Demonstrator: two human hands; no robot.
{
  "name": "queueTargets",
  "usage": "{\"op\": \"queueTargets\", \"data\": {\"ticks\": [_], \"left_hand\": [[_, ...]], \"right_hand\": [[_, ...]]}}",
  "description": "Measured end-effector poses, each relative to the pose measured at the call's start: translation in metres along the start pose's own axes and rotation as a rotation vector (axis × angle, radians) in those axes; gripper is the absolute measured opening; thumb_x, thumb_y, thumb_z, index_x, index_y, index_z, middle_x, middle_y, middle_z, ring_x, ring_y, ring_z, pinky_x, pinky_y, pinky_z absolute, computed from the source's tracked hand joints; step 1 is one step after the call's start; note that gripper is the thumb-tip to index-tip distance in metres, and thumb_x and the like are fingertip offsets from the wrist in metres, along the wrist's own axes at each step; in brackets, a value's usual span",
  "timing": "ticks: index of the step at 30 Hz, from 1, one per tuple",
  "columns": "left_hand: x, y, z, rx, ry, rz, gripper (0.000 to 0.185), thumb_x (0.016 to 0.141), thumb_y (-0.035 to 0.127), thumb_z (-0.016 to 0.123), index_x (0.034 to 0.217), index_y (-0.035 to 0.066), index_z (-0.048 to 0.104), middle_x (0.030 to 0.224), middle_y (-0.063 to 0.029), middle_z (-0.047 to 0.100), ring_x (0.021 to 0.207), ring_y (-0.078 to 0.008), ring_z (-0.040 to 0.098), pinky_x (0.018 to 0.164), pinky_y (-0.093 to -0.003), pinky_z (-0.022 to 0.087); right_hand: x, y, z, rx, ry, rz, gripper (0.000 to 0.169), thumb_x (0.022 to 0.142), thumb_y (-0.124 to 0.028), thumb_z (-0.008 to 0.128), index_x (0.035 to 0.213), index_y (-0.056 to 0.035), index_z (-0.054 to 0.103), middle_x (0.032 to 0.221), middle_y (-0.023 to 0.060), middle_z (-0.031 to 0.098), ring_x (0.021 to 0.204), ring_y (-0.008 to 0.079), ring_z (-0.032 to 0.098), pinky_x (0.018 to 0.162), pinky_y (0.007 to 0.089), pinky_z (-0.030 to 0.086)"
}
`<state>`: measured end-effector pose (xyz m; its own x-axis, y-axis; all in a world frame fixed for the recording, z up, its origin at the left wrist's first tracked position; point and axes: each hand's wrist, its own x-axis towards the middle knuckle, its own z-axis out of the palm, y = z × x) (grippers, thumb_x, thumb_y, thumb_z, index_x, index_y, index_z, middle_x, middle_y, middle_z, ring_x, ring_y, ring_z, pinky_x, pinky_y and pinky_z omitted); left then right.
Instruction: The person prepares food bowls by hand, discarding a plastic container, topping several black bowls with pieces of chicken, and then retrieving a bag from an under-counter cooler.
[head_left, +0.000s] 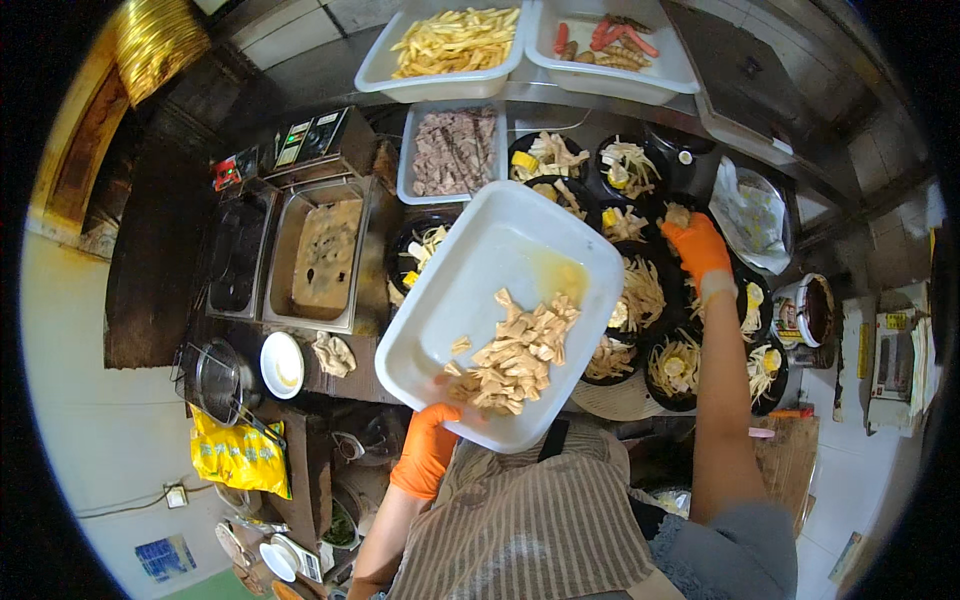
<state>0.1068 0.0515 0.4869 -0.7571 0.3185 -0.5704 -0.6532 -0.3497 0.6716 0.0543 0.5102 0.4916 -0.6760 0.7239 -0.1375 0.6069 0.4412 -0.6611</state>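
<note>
My left hand (427, 454), in an orange glove, grips the near left corner of a white plastic tub (442, 322), tilted in front of my apron. Tan strips of food, perhaps tofu skin (525, 360), lie heaped at its lower end, with a yellowish liquid pool beside them. My gloved right hand (699, 244) reaches over the black bowls at the right. A clump of tan food pieces (677, 216) shows at its fingertips above one bowl. Several black bowls stand around it, among them one (675, 367) with pale shreds and a corn piece.
Behind the tub stands a tray of sliced meat (455, 150). French fries (454, 41) and sausages (626, 37) fill tubs on the shelf above. Left are a steel fryer vat (322, 259) and white bowl (283, 365). A foil-lined bowl (754, 217) and open bucket (814, 309) stand right.
</note>
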Motion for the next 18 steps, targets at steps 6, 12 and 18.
{"op": "queueTargets", "data": {"ticks": [6, 12, 18], "left_hand": [[0.003, -0.003, -0.004, -0.003, -0.02, -0.015, 0.068, 0.078, 0.006, 0.058, 0.143, 0.003, 0.038, 0.102, -0.0211, 0.066, 0.092, -0.0352, 0.067, 0.089, -0.0467, 0.053], [-0.002, 0.002, -0.009, 0.06, -0.061, -0.005, 0.068, 0.08, 0.003, 0.058, 0.144, 0.001, 0.038, 0.095, -0.0173, 0.069, 0.091, -0.0313, 0.068, 0.087, -0.0442, 0.054], [-0.002, -0.015, -0.03, -0.002, -0.041, -0.052, 0.059, 0.079, 0.0, 0.059, 0.136, -0.004, 0.044, 0.09, -0.0159, 0.069, 0.086, -0.0291, 0.068, 0.083, -0.0426, 0.056]], "right_hand": [[-0.12, -0.073, 0.055, 0.154, -0.586, -0.805, 0.042, 0.08, -0.02, 0.076, 0.12, -0.0093, 0.067, 0.112, 0.015, 0.067, 0.105, 0.032, 0.065, 0.093, 0.0393, 0.052], [-0.148, -0.089, 0.089, -0.295, -0.814, -0.809, 0.048, 0.075, -0.027, 0.082, 0.118, -0.0144, 0.065, 0.138, 0.0154, 0.05, 0.111, 0.0372, 0.061, 0.095, 0.0442, 0.051], [-0.157, -0.093, 0.086, -0.318, -0.977, -0.727, 0.047, 0.074, -0.027, 0.081, 0.114, -0.0121, 0.063, 0.121, 0.0134, 0.061, 0.107, 0.0348, 0.063, 0.091, 0.0427, 0.052]]}}
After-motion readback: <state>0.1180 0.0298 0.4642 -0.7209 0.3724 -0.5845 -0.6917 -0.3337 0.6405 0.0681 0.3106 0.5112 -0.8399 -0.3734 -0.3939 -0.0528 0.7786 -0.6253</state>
